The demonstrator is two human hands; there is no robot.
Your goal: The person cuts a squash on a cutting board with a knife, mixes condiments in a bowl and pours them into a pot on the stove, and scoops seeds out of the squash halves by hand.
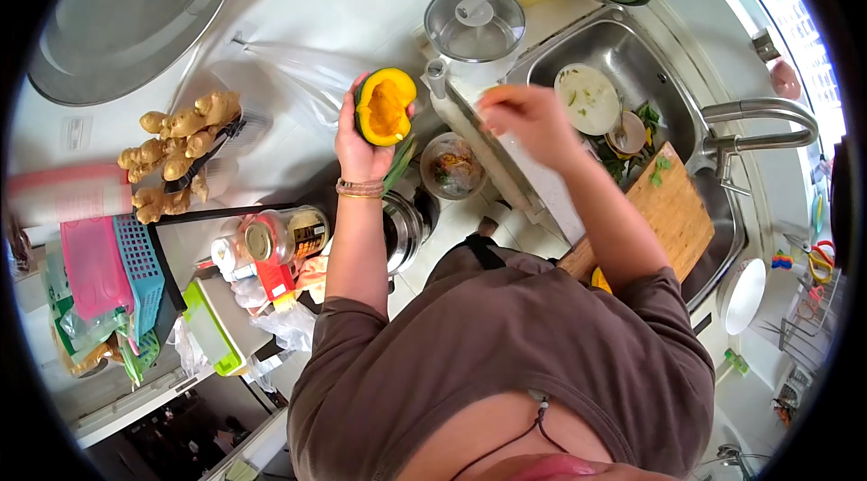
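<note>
A hollowed half pumpkin (386,108) with dark green skin and yellow-orange flesh rests in my left hand (359,145). Its cut face is turned up toward me, and my fingers wrap round its side. My right hand (531,122) hovers over the counter edge beside the sink (596,38), apart from the pumpkin. Motion blurs its fingers, so whether they hold anything is unclear. Below and between the hands, a bowl of scraps (452,166) is visible. Green leaves (397,165) show just under my left hand.
A wooden cutting board (673,219) lies across the sink near my right forearm. A plate (587,98) and greens sit in the basin under the faucet (759,111). A lidded glass pot (474,25) stands on the counter. Ginger (185,142) and jars (269,239) are at left.
</note>
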